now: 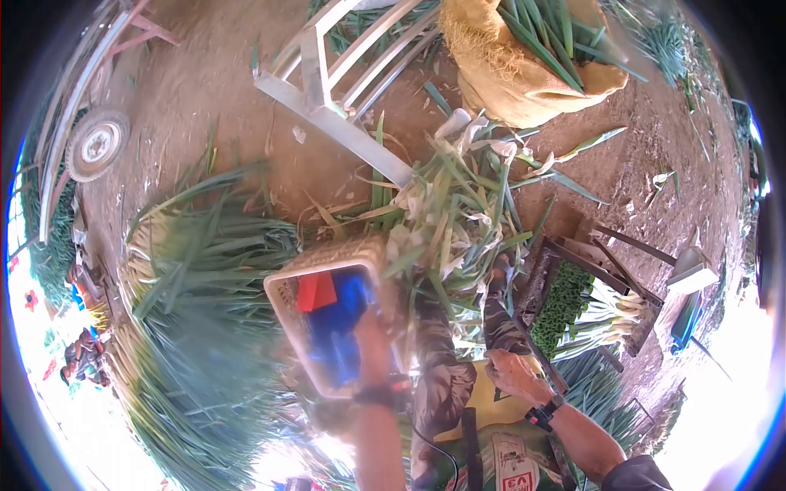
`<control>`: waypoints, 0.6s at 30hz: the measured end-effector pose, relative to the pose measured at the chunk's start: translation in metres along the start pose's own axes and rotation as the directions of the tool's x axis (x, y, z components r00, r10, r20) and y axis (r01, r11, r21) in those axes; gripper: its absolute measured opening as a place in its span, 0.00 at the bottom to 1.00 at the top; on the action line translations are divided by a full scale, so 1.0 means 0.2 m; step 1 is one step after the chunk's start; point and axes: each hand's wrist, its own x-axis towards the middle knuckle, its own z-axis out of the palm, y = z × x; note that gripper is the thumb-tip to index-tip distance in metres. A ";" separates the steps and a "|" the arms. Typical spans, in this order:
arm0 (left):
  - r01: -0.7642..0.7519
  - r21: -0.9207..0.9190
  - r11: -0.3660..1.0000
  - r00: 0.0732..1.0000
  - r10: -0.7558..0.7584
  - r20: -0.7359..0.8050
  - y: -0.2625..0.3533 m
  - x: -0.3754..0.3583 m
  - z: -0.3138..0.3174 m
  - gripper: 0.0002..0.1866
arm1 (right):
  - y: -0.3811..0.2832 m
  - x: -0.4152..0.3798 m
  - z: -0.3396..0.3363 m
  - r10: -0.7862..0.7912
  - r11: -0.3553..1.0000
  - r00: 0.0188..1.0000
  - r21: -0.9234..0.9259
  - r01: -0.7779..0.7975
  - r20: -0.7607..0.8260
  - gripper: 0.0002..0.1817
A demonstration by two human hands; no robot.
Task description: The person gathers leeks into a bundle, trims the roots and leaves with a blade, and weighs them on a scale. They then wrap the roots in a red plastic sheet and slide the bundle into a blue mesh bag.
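Observation:
My left hand (pixel 372 340), smeared by motion, is over a pale plastic tub (pixel 282 304) on my left. Inside the tub lie a heap of blue material (pixel 337 327) and a red piece (pixel 316 291), too blurred to name. My right hand (pixel 516 374), a dark watch on its wrist, is beside my knee, close to the edge of a framed stand (pixel 550 370). Its fingers are curled in, and whatever they hold is hidden. The stand bears a green bristly mat (pixel 565 307) and several white-stemmed green onions (pixel 610 315).
A large pile of green onions (pixel 205 327) spreads left of the tub. Trimmed leaves (pixel 458 204) litter the ground before my feet. Ahead are a metal frame (pixel 336 131) and a yellow sack (pixel 508 74) of onion leaves. A wheel (pixel 97 146) and a person (pixel 84 358) show far left.

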 end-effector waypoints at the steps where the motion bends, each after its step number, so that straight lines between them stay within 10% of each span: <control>1: -0.027 0.059 0.998 0.998 0.030 -0.050 -0.01 0.01 -0.02 0.20 | -0.01 0.01 0.00 0.016 1.000 1.000 0.002 -0.016 0.010 0.15; 5: -0.078 0.550 0.832 0.942 0.242 -0.233 -0.21 0.27 -0.41 0.18 | 0.03 0.01 0.00 0.020 1.000 1.000 0.023 -0.019 -0.020 0.15; 9: 0.043 0.967 0.250 0.850 0.500 -0.167 -0.18 0.31 -0.53 0.17 | 0.04 0.04 -0.03 0.045 0.999 0.999 0.006 -0.045 0.000 0.14; 18: 0.150 0.909 -0.390 0.927 0.376 0.008 -0.18 0.75 -0.70 0.27 | 0.04 0.16 -0.04 0.053 0.998 0.997 -0.026 -0.052 0.050 0.17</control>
